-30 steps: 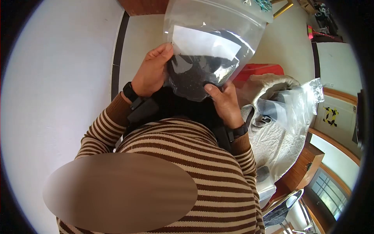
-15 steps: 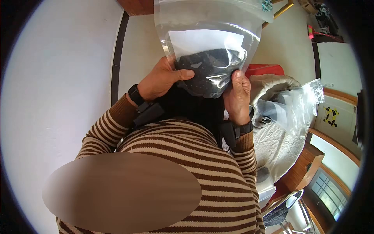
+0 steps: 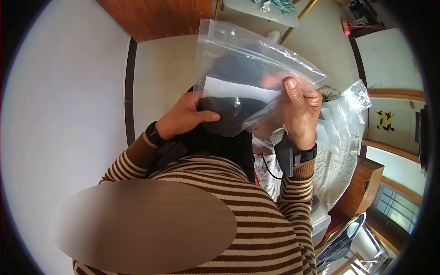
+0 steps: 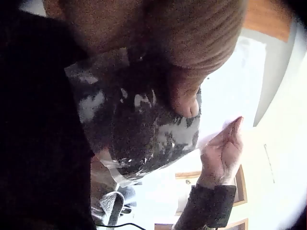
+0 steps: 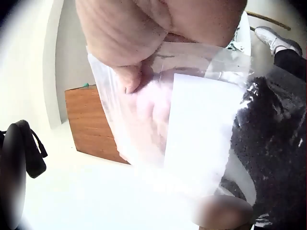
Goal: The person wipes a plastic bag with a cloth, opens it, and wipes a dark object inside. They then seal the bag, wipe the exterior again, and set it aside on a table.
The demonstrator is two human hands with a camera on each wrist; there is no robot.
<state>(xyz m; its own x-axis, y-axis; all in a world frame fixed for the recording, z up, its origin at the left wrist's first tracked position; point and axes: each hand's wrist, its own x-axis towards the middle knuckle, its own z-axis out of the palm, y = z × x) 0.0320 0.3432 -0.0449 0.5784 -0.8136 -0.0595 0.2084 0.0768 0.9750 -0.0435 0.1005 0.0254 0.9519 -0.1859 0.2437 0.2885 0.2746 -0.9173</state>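
Observation:
A clear zip bag with dark contents and a white label is held up before the body in the head view. The left hand grips its lower left side, thumb lying across the front over the dark part. At the upper right, near the zip strip, the right hand pinches the bag, thumb in front and fingers behind, seen through the plastic. The left wrist view shows the dark contents under the left thumb. In the right wrist view the white label lies beside the right hand's fingers.
On the right, a pale cloth bears more clear plastic bags. Wooden furniture stands at the top, near a stool with teal strands on it. A white wall runs down the left.
The right hand has moved from the bag's lower right up to its top right edge. The bag's top has tipped down and now shows whole; the view has shifted slightly.

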